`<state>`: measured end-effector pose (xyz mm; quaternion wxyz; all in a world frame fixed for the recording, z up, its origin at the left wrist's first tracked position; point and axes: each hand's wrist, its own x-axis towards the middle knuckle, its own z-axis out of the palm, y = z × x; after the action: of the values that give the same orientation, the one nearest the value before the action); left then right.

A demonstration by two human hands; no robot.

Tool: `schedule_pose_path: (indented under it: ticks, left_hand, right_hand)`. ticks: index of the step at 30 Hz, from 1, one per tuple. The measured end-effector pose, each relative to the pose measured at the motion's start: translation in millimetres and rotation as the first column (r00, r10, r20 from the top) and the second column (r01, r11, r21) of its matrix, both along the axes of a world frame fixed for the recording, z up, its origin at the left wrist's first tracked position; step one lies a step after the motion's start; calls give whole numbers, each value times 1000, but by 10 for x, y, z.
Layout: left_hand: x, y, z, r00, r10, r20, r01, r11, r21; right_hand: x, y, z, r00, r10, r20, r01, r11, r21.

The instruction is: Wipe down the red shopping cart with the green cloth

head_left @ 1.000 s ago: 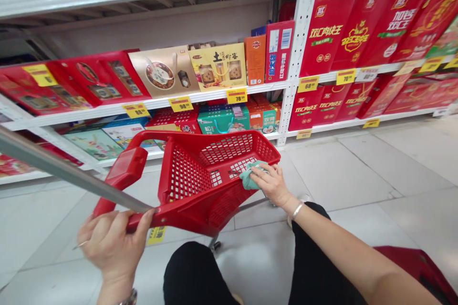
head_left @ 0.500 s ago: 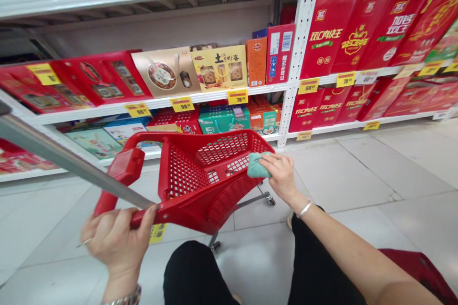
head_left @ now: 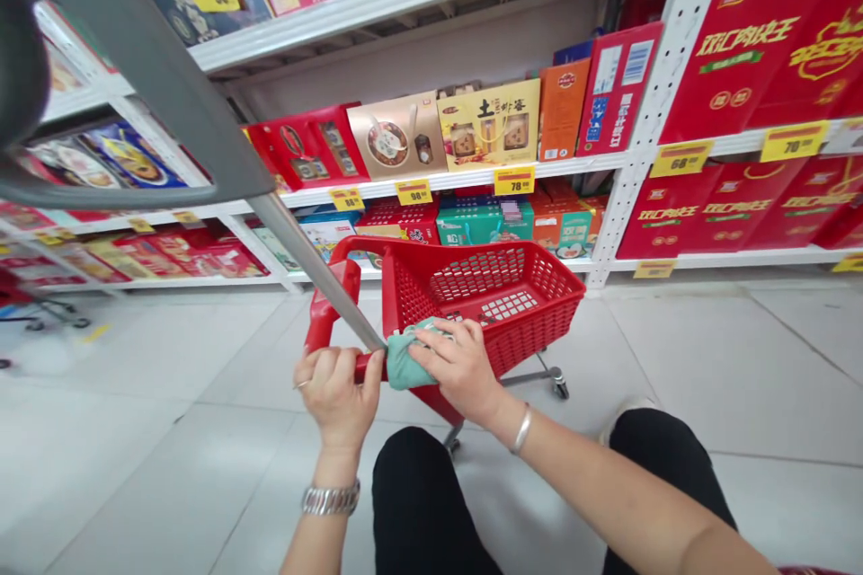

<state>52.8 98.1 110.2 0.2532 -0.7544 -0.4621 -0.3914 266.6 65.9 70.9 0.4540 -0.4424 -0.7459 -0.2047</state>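
Observation:
A red plastic shopping cart (head_left: 539,328) with perforated basket walls stands in front of me. My left hand (head_left: 339,395) is wrapped around the red bar at its near left corner, beside the foot of a grey metal handle (head_left: 306,256). Under the fingers of my right hand (head_left: 464,370) is a folded green cloth (head_left: 404,364), pressed onto the basket's near rim close to my left hand. A few small dark bits lie on the basket floor; I cannot make out what they are.
White shelves (head_left: 613,211) with boxed gift packs and yellow price tags (head_left: 514,181) rise behind the cart. Red gift bags (head_left: 734,36) fill the right section. Pale tiles (head_left: 202,467) cover the floor, and my knees (head_left: 424,503) are close to the cart.
My right hand has slid the cloth along the rim from the far right corner to beside my left hand. The view has turned left, showing more of the grey handle.

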Motion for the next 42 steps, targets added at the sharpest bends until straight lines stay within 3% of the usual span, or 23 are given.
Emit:
schedule_pose_path:
  ticks: [4,10,14,17,21,25,28,31,35,38,42]
  left_hand:
    - [96,-76,17,1000,3,2,-3,998,58]
    - [273,-178,31,999,19,26,-21,997,72]
    - [396,-239,-15,999,33,35,-35,998,56]
    - [511,-293,-69,999,51,-8,-51,998,25]
    - [713,-406,-92,996,78,-33,-78,997,0]
    - [871,-534,-45,994,65,-89,-67,997,-23]
    - [942,-602,-17,996,34,-86,-37,999,-29]
    - [1009,-675,-21,998,-13,-61,13,1000,-5]
    - [1001,-760,12,984,-176,36,176,984,12]
    - [796,-631,199,917,-360,169,367,930,-11]
    - [388,-6,613,926,-304,226,322,945,-49]
  right_hand:
    - [282,-65,-173,997,-40,63,40,999,6]
    - [1187,-149,-487,965,-248,86,255,964,-79]
    - [1571,-220,-503,927,-374,18,372,916,-150]
    - [1469,-277,-327,937,-343,-69,328,930,-165]
    - [980,-289,-45,984,-147,-103,133,983,-130]
    - [739,-178,-52,994,-50,-94,42,995,-85]
    - [951,-82,-235,990,-115,-76,107,988,-108]
    - [1316,-71,-398,962,-260,-84,248,960,-129]
    - [1609,-225,-413,894,-388,-224,358,919,-163]
    - [1539,-406,-269,899,-325,-293,293,944,-149]
    - [1146,-613,45,958,-110,-263,89,992,-90]
